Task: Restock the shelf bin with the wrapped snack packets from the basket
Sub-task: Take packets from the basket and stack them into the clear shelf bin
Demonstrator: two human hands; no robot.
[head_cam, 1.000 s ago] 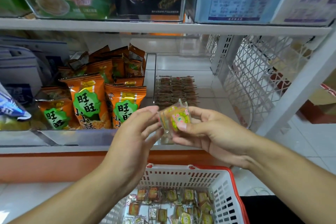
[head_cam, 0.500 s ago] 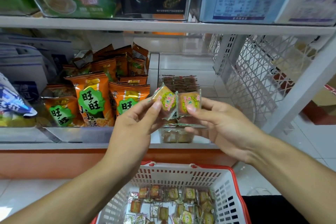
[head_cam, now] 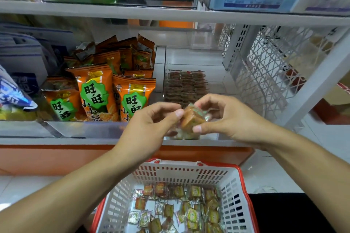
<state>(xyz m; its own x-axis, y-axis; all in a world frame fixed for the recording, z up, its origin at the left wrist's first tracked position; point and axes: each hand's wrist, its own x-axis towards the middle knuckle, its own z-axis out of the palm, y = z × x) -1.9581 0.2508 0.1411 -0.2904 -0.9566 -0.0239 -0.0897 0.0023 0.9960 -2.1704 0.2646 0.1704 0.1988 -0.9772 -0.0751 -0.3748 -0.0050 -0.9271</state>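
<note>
Two white shelf boards (head_cam: 170, 16) spanned the frame, upper one w/ boxed goods at 12 o'clock, lower one carrying the stock. White lattice side panel (head_cam: 265, 66) closed the unit at 2 o'clock. At 6 o'clock sat the basket (head_cam: 181, 171), white plastic w/ red rim, its floor scattered w/ many small wrapped snack packets (head_cam: 191, 212), lying flat and overlapping, mostly toward the right side. Orange snack bags (head_cam: 94, 92) w/ green labels stood upright in a clear bin at 9–10 o'clock; a blue-and-white bag (head_cam: 13, 92) poked in at the far 9 o'clock edge. Clear shelf bin (head_cam: 216, 73) sat just right of the orange bags, approx. centre frame; a neat stack of brown packets (head_cam: 186, 86) lay on its floor toward the front, and the rear part showed bare bottom.

Both forearms reached up from 7 and 4 o'clock and met in front of that bin's front wall. Left hand (head_cam: 149, 128) had fingers curled, thumb and forefinger pinching the left side of a small bunch of held packets (head_cam: 191, 119). Right hand (head_cam: 227, 117) gripped the same bunch from the right, thumb under, fingers curved over the top. Bunch was blurred; orange and yellow-green wrappers showed, exact count couldn't be told. It was held above the basket, level w/ the bin's front lip, at 12 o'clock from the basket. More packets showed through the bin's front wall just beneath the hands.
</note>
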